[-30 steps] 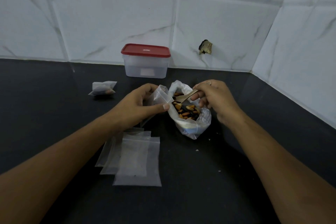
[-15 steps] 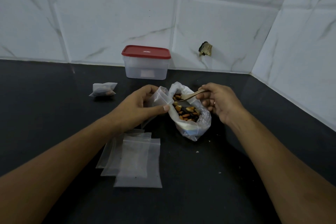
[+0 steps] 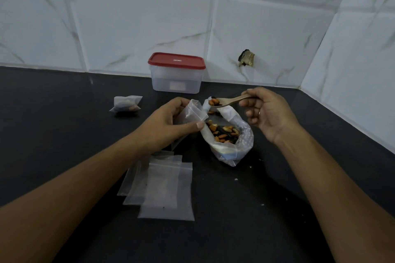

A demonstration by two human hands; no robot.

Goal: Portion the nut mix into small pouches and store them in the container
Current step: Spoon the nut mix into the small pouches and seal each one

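While our left hand (image 3: 168, 126) pinches the small pouch (image 3: 193, 111), thumb underneath and curled fingers clamped on its far side, the pouch mouth stands open toward the right. Our right hand (image 3: 269, 113) grips the handle of the wooden spoon (image 3: 233, 100) between the thumb and the upper fingers; the lower fingers are loosely curled and hold nothing. The spoon bowl carries a load of nuts (image 3: 214, 102) and sits level above the far rim of the open bag (image 3: 241, 145), just beside the pouch mouth; we cannot tell whether spoon and pouch touch. The nut mix (image 3: 224, 132) lies in the bag, which rests on the dark countertop (image 3: 64, 134) between our two hands.

One filled pouch (image 3: 126, 103) lies on the countertop to the left, well apart from the hands. A stack of empty pouches (image 3: 164, 188) lies flat under our left forearm. The container (image 3: 176, 80) stands against the tiled wall (image 3: 128, 28) with its red lid (image 3: 176, 61) on.
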